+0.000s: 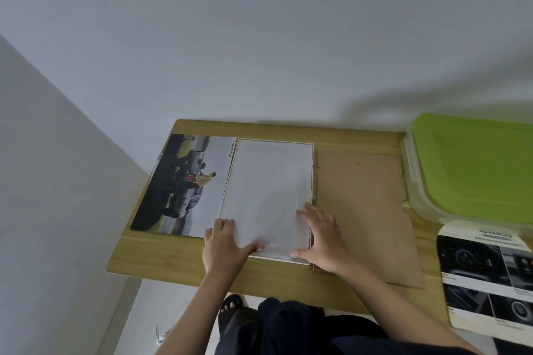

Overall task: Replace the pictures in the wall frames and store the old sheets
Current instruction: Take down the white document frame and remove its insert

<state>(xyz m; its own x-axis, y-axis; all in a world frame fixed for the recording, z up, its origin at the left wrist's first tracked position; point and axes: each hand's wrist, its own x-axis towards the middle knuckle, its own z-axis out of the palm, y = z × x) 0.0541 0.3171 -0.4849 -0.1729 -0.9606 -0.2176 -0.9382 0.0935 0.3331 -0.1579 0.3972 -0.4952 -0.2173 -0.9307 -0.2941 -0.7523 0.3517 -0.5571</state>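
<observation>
While fingers [305, 212] lie spread flat, both hands press a white sheet [268, 196] face down into a frame on the desk [173, 256]
Left hand [223, 245] and right hand [323, 236] hold its near corners (car print [184, 184] just left, backing board [363, 210] right); uneven pressure could skew or crease it

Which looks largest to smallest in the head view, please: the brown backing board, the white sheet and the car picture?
1. Brown backing board
2. White sheet and car picture: alike, and the sheet overlaps the picture's edge, so unranked.

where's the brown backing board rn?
Head view: the brown backing board lies flat on the wooden table, right of centre, between the white sheet and the green-lidded box.
</observation>
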